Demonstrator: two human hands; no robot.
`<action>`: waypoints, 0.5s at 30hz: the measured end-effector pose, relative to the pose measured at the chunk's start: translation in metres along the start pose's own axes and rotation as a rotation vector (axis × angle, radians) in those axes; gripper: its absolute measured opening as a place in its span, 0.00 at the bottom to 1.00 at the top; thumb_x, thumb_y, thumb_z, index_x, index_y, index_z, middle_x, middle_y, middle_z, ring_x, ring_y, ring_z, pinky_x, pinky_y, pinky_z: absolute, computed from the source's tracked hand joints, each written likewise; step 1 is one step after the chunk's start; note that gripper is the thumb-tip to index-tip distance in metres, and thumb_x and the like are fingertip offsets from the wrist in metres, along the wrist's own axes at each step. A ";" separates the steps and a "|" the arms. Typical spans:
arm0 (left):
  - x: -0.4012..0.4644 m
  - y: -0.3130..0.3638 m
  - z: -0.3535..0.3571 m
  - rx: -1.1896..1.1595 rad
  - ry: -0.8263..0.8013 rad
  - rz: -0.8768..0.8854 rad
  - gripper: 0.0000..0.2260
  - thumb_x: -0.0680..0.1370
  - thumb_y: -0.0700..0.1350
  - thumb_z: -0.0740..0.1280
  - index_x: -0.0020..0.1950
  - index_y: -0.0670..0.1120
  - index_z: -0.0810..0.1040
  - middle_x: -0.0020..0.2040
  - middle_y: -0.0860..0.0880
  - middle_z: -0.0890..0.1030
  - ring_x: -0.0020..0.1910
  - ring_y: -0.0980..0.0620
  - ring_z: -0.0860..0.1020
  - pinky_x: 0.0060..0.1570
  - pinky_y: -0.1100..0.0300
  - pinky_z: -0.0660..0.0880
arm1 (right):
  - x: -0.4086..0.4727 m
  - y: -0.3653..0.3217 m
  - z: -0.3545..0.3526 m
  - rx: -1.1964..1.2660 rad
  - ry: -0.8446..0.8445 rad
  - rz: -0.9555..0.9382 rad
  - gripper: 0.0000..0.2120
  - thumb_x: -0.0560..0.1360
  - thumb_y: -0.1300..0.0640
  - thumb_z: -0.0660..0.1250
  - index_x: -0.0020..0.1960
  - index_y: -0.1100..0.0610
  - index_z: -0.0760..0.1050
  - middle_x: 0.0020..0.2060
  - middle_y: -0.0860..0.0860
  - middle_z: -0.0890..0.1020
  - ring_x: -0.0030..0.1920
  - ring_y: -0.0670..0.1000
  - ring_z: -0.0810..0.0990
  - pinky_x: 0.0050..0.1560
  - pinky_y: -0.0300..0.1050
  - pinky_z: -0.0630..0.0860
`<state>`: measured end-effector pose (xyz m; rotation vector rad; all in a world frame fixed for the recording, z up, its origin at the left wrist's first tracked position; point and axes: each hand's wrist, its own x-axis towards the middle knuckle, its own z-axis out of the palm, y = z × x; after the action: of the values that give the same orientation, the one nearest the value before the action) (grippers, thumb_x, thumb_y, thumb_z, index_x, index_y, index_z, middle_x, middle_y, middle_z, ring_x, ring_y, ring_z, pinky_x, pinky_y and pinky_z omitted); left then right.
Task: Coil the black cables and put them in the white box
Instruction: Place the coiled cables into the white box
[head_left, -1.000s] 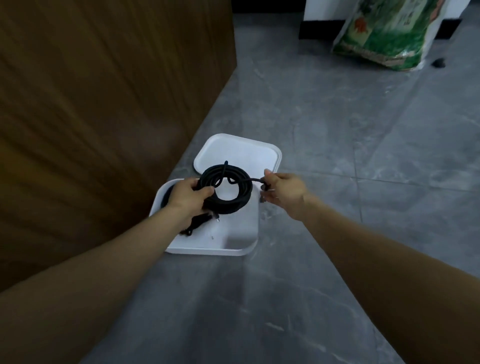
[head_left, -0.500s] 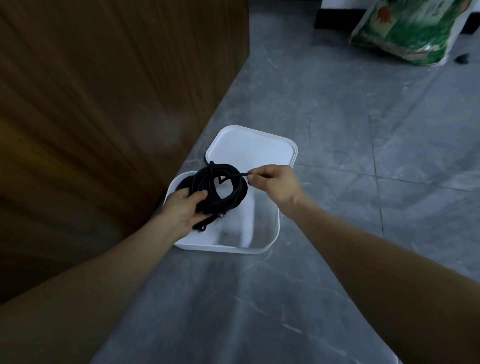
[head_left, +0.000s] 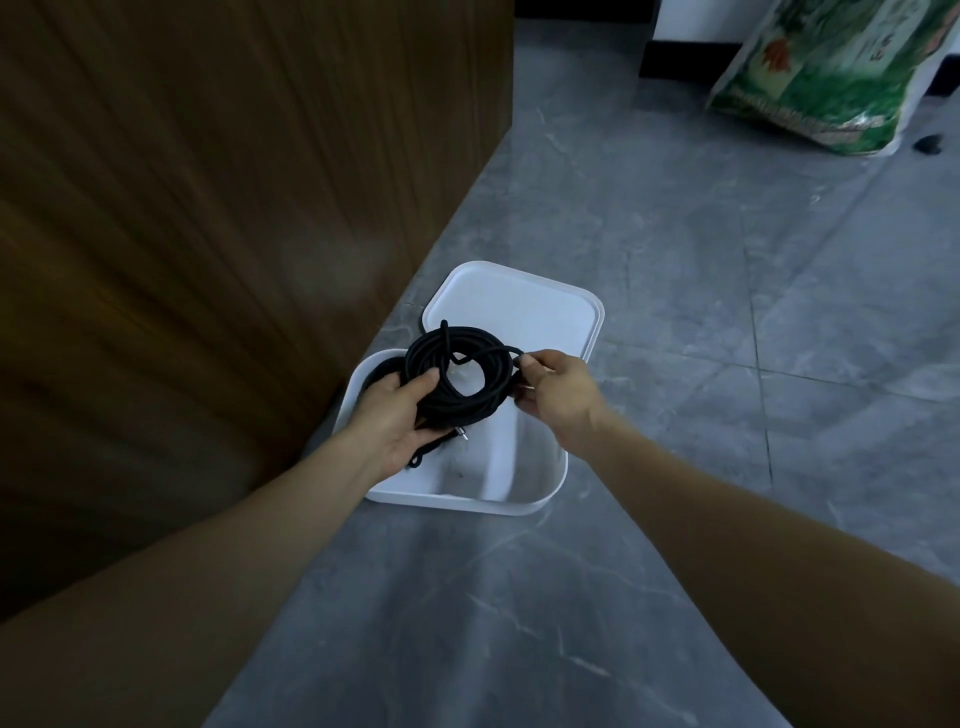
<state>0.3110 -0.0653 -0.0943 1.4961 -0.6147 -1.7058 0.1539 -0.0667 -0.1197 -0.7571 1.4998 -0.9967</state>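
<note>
1. Compared with half a second ago, the right hand has closed in on the coil: its fingers, which then drew a thin cable end out to the right, now pinch that end right against the coil's right edge.
2. Over the same half second the left hand has kept its hold on the lower left of the coiled black cable, thumb laid over the strands and fingers curled under them.
3. Held between both hands, the coil hangs above the far left part of the white box, tilted so its round opening faces the camera.
4. One strand crosses the coil from top to bottom, and its tip sticks up past the top edge.
5. A small metal plug pokes out below the coil, just beside the left palm.
6. More black cable lies inside the box under the left hand.
7. Behind the box, its white lid lies flat on the grey tiled floor, touching or almost touching the box's far rim.
8. To the left stands a brown wooden panel, close beside the box.
9. Far off at upper right, a green printed sack leans by the wall.
</note>
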 end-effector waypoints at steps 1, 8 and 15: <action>-0.001 0.001 0.001 0.017 -0.020 0.012 0.06 0.79 0.40 0.63 0.55 0.44 0.74 0.49 0.47 0.79 0.50 0.47 0.78 0.46 0.48 0.76 | -0.002 0.000 0.000 0.018 -0.014 -0.003 0.09 0.80 0.59 0.59 0.43 0.58 0.73 0.40 0.58 0.78 0.44 0.55 0.78 0.55 0.51 0.76; -0.002 0.003 0.008 0.111 0.085 0.108 0.05 0.75 0.35 0.68 0.43 0.44 0.75 0.38 0.46 0.77 0.37 0.50 0.78 0.36 0.54 0.76 | -0.014 -0.008 -0.005 -0.153 -0.064 -0.116 0.09 0.78 0.60 0.63 0.39 0.57 0.73 0.34 0.56 0.79 0.38 0.55 0.82 0.52 0.50 0.79; -0.002 0.018 0.011 0.168 0.211 0.183 0.09 0.74 0.33 0.65 0.34 0.40 0.73 0.34 0.43 0.75 0.36 0.46 0.75 0.39 0.52 0.76 | -0.016 -0.025 -0.027 -0.450 0.152 -0.261 0.10 0.77 0.63 0.63 0.36 0.61 0.73 0.38 0.65 0.82 0.23 0.40 0.76 0.29 0.31 0.72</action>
<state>0.3041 -0.0756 -0.0771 1.6566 -0.7712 -1.3648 0.1287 -0.0585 -0.0894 -1.2448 1.8193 -0.9318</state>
